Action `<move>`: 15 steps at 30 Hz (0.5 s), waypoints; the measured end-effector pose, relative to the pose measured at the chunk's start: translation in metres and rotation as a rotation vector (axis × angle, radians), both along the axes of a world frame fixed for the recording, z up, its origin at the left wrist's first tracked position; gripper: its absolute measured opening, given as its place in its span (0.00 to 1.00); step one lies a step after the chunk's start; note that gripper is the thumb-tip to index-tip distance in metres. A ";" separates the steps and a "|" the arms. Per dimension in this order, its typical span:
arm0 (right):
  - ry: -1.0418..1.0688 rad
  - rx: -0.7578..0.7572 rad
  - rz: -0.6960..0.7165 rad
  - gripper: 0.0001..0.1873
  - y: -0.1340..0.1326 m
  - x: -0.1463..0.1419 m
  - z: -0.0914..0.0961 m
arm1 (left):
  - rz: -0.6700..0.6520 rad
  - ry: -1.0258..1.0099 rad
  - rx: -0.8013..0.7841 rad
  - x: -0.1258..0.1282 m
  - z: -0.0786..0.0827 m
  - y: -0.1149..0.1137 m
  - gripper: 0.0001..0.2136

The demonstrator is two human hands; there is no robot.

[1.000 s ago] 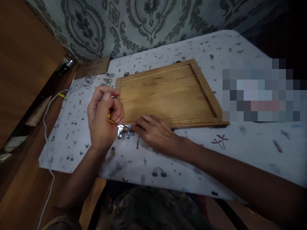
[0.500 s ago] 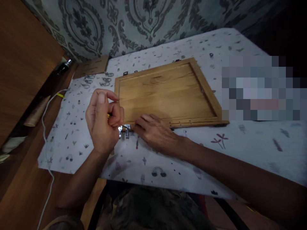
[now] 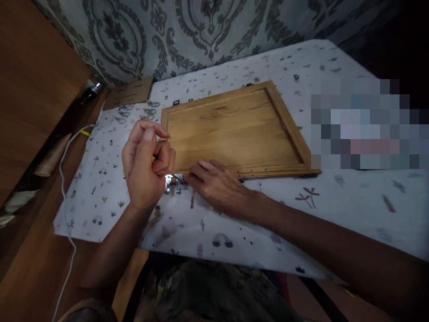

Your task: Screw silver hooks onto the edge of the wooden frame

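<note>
Lying on the table is a framed wooden cabinet door (image 3: 224,127). A shiny metal hinge (image 3: 178,184) sits at its near edge, left of the middle. My left hand (image 3: 145,165) is closed around a screwdriver (image 3: 154,158); a bit of yellow shows between the fingers, and a thin dark shaft points at the hinge. Most of its handle is hidden. My right hand (image 3: 216,185) rests on the door's near edge, fingers bent together with the tips at the hinge's right side. What lies under those fingertips is hidden.
Several loose metal hinges (image 3: 150,108) lie at the back left beside a brown cardboard piece (image 3: 129,94). A white cable (image 3: 63,183) runs down the left side. The patterned tablecloth (image 3: 201,232) covers the table. A blurred-out patch covers the right side.
My left hand has shifted slightly right and turned a little, still closed on the screwdriver. My right hand and the door have stayed in place.
</note>
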State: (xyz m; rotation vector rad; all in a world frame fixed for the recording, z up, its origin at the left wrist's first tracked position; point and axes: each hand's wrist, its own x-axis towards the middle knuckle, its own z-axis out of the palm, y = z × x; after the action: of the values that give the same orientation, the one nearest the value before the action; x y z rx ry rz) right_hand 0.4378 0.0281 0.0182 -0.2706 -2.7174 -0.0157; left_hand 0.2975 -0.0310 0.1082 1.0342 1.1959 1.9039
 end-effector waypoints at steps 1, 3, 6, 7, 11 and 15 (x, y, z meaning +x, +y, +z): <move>-0.001 0.000 0.001 0.10 0.000 0.000 0.000 | 0.003 0.018 -0.004 0.000 0.000 0.000 0.14; -0.002 0.002 0.004 0.10 0.000 0.000 0.001 | 0.028 0.066 -0.006 -0.001 0.001 0.000 0.16; -0.006 0.006 0.004 0.10 0.000 0.000 0.002 | 0.086 0.115 0.008 0.001 0.001 -0.002 0.16; -0.008 0.007 0.001 0.10 -0.001 -0.001 0.003 | 0.099 0.109 0.016 0.002 0.001 -0.004 0.16; -0.012 0.004 -0.006 0.11 -0.001 -0.001 0.003 | 0.117 0.029 0.059 0.009 0.000 -0.006 0.14; -0.019 -0.009 -0.001 0.10 -0.001 -0.001 0.003 | 0.141 0.018 0.067 0.014 0.000 -0.002 0.18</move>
State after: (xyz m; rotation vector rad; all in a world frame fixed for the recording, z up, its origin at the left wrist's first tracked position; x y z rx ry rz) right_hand 0.4370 0.0272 0.0212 -0.2761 -2.7367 -0.0057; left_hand 0.3114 -0.0325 0.1081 1.0280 1.2514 2.0598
